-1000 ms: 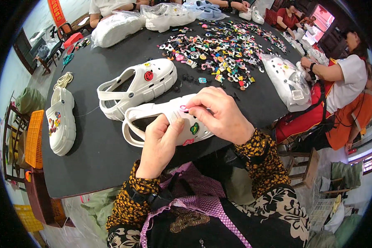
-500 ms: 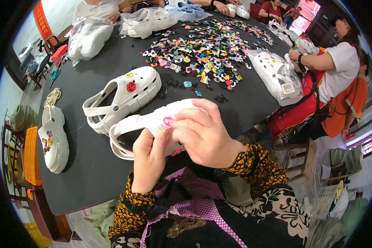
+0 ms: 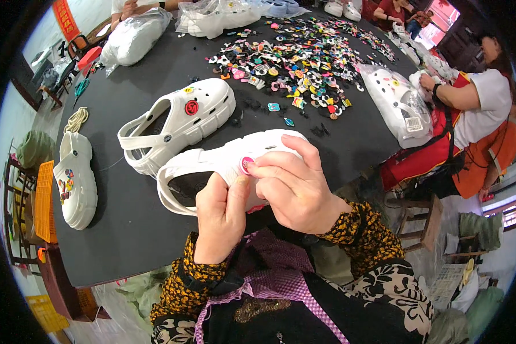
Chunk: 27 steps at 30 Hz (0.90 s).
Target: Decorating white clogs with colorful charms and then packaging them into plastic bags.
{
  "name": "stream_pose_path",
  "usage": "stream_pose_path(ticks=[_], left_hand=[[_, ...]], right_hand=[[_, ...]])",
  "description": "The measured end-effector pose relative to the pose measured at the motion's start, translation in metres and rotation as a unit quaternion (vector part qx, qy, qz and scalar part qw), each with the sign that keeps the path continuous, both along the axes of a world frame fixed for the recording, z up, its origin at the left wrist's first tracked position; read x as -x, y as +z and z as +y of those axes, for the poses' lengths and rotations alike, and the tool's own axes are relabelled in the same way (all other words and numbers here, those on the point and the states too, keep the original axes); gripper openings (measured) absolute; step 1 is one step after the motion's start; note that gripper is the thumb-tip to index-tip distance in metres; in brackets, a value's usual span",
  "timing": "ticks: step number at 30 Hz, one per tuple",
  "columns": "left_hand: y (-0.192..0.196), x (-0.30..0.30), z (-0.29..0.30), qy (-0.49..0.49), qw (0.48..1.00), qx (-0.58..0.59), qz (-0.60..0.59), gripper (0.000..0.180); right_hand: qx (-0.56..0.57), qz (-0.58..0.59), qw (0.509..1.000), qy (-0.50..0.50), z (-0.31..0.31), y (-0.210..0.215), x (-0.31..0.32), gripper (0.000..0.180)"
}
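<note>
A white clog (image 3: 203,163) with a heel strap is between my two hands near the front of the table, its toe pointing right. My left hand (image 3: 220,215) grips its near side, the thumb up against a round pink charm (image 3: 246,165) on the upper. My right hand (image 3: 295,192) pinches that charm with thumb and forefinger, the other fingers curled over the clog. Part of another pinkish-red charm peeks out below the hands. Just behind lies a second white clog (image 3: 209,100) bearing a round red charm (image 3: 191,107) and a small yellow one.
Farther back spreads a big heap of colourful charms (image 3: 304,57). Another decorated white clog (image 3: 79,192) lies at the left table edge, near a coil of cord (image 3: 76,119) and teal scissors (image 3: 81,87). Bagged clogs (image 3: 398,100) stand right, beside a co-worker (image 3: 476,97); more bags (image 3: 135,40) stand behind.
The whole view has shifted slightly, so the table things appear higher and farther right. Both hands keep their hold on the clog and the pink charm.
</note>
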<state>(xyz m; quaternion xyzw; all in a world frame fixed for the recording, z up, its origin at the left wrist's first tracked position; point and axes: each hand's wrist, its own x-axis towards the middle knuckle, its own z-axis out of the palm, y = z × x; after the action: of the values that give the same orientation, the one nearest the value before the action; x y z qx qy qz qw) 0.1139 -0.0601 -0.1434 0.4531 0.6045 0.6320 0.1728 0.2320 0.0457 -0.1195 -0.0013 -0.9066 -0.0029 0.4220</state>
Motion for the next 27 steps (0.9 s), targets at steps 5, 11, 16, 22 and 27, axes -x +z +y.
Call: stream_pose_path(ticks=[5,11,16,22,27], left_hand=[[0.011,0.002,-0.003,-0.033,0.995,0.09,-0.003,0.021],[0.031,0.014,-0.006,-0.049,0.994,0.085,-0.043,0.017],[0.042,0.053,-0.022,-0.076,0.966,0.201,-0.145,0.025],[0.029,0.079,-0.031,-0.026,0.969,0.247,0.001,0.023],[0.033,0.094,-0.027,0.038,0.937,0.282,0.202,0.03]], right_hand=[[0.032,-0.007,0.999,-0.002,0.009,0.003,-0.002,0.014],[0.088,-0.032,0.995,0.031,0.026,0.016,-0.011,0.022],[0.082,0.0,0.997,-0.003,0.059,0.024,-0.02,0.026],[0.153,0.065,0.983,-0.078,0.12,0.024,-0.03,0.015],[0.275,0.026,0.957,-0.088,0.148,0.03,-0.025,0.013]])
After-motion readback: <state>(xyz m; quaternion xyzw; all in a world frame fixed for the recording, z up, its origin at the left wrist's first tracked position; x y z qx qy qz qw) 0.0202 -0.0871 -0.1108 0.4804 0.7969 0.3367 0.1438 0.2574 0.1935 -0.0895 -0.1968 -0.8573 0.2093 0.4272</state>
